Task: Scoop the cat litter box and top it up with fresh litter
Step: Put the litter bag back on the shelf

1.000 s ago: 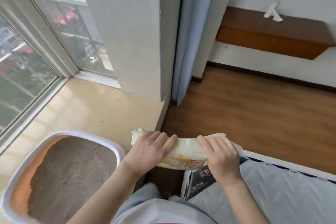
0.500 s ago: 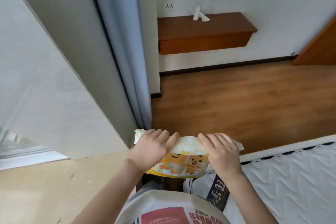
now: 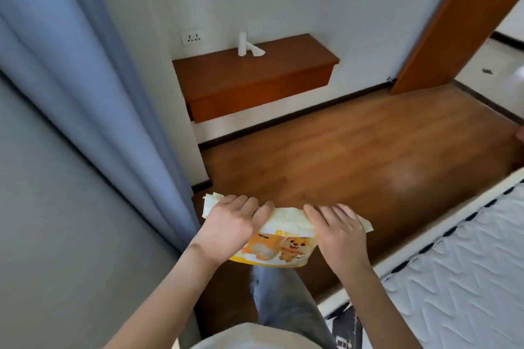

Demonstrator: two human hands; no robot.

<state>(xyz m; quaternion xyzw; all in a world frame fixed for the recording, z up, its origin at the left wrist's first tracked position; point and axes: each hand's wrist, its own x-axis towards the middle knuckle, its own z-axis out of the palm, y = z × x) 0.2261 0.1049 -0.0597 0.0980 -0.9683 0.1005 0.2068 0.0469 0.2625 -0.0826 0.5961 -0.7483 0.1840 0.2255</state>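
Fingers of both hands curl over the rolled-down top of the litter bag (image 3: pixel 279 238), the left hand (image 3: pixel 231 225) gripping one end and the right hand (image 3: pixel 337 228) the other, holding it in the air above the wooden floor (image 3: pixel 354 161), between the blue curtain (image 3: pixel 93 88) and the mattress (image 3: pixel 465 286). Its long axis runs left to right, rolled mouth uppermost and printed face toward the person. With no litter box in view, this looks like the closing step after topping up, and the next move likely calls for setting the bag down upright so nothing spills.
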